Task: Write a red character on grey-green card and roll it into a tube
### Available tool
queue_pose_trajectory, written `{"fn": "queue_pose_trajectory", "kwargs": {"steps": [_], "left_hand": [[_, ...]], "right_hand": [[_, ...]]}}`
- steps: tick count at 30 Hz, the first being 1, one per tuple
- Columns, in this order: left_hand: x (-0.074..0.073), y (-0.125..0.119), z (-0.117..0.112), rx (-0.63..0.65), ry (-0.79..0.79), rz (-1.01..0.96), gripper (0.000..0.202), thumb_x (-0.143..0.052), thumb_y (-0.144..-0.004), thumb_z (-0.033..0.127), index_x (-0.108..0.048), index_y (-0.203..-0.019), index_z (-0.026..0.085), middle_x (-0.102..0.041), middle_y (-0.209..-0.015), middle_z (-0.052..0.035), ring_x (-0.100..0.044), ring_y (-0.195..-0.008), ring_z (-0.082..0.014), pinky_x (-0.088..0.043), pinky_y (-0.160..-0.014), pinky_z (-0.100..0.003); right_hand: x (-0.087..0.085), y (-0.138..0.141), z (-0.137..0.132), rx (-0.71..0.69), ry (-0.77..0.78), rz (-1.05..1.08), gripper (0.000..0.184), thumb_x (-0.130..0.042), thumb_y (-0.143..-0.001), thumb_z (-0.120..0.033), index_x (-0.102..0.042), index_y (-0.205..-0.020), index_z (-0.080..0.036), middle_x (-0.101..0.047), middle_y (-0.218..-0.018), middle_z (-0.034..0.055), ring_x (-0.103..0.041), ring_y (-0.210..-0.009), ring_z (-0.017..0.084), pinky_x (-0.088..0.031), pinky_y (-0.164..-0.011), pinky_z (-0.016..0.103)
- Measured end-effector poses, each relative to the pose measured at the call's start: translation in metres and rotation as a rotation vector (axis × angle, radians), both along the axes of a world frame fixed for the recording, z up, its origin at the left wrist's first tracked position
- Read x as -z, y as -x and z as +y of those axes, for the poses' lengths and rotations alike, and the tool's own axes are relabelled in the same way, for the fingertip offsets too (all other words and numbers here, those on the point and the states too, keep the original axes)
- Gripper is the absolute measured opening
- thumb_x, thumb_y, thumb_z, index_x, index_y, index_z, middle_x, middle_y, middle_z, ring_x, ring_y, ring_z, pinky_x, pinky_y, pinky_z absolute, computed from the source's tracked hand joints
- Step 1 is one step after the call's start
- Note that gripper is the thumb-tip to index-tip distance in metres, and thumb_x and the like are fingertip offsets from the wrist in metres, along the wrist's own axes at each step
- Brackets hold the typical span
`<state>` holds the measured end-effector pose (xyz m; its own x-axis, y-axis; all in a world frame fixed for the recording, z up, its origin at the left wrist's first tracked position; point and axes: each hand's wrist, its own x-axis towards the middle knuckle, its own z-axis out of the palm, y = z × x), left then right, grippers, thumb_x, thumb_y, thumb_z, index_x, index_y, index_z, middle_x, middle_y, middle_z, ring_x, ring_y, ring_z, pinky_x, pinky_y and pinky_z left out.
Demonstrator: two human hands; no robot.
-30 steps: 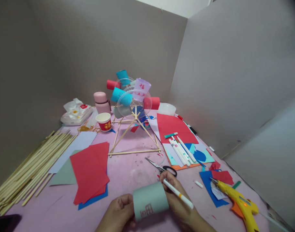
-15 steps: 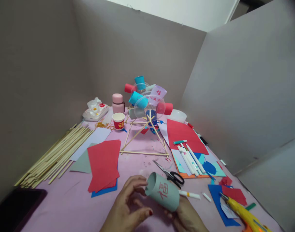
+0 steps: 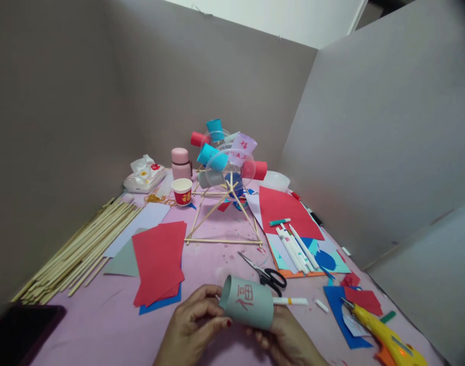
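Note:
A grey-green paper tube (image 3: 251, 305) with a red Chinese character drawn on its side lies almost level between my hands. At its open left end, my left hand (image 3: 198, 317) pinches the rim between thumb and fingers. My right hand (image 3: 284, 333) supports the tube's right end from below and behind, its fingers partly hidden. From behind that end sticks out a white marker (image 3: 293, 301) with a yellow band, apparently tucked in my right hand. Black-handled scissors (image 3: 268, 277) rest just beyond the tube. A white marker cap (image 3: 321, 305) lies to the right.
Behind stands a stick-framed wheel (image 3: 231, 188) carrying coloured paper tubes. Sticks (image 3: 80, 249), red paper (image 3: 160, 259) and a phone (image 3: 24, 330) are at left. Markers (image 3: 293, 249) lie on paper at right, near a yellow glue gun (image 3: 381, 330). A paper cup (image 3: 182, 193) stands farther back.
The tube has turned closer to level, bringing the red character more upright. My left hand's fingers have closed on its left rim. The view has shifted slightly right.

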<state>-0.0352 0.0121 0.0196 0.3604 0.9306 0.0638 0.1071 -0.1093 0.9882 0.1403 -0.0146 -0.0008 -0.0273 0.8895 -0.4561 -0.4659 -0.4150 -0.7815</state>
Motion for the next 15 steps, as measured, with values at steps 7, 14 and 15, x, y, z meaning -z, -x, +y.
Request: {"fn": "queue_pose_trajectory", "kwargs": {"steps": [7, 14, 15], "left_hand": [[0.012, -0.008, 0.000, -0.118, 0.302, -0.220, 0.026, -0.060, -0.075, 0.048, -0.065, -0.084, 0.025, -0.062, -0.100, -0.0032, -0.058, -0.089, -0.0202, -0.045, -0.072, -0.029], [0.008, -0.006, 0.005, 0.022, 0.518, -0.188, 0.029, -0.068, -0.068, 0.045, -0.066, -0.067, 0.016, -0.058, -0.056, 0.0019, -0.052, -0.057, -0.0139, -0.038, -0.055, -0.024], [0.006, -0.005, 0.005, 0.037, 0.526, -0.173, 0.027, -0.069, -0.067, 0.042, -0.066, -0.064, 0.016, -0.057, -0.054, 0.0021, -0.052, -0.056, -0.0141, -0.038, -0.056, -0.024]], "right_hand": [[0.002, 0.005, 0.002, 0.052, -0.149, -0.019, 0.029, -0.066, -0.048, -0.013, -0.045, -0.067, -0.020, -0.052, -0.050, -0.0069, -0.041, -0.041, 0.006, -0.022, -0.038, 0.015], [0.004, -0.004, -0.001, 0.098, -0.412, -0.359, 0.020, -0.061, -0.060, -0.019, -0.046, -0.073, -0.023, -0.047, -0.055, -0.0078, -0.036, -0.047, 0.009, -0.025, -0.043, 0.019], [0.005, -0.007, -0.002, 0.054, -0.452, -0.448, 0.017, -0.058, -0.060, -0.017, -0.048, -0.073, -0.023, -0.051, -0.057, -0.0062, -0.040, -0.049, 0.010, -0.027, -0.045, 0.020]]}}
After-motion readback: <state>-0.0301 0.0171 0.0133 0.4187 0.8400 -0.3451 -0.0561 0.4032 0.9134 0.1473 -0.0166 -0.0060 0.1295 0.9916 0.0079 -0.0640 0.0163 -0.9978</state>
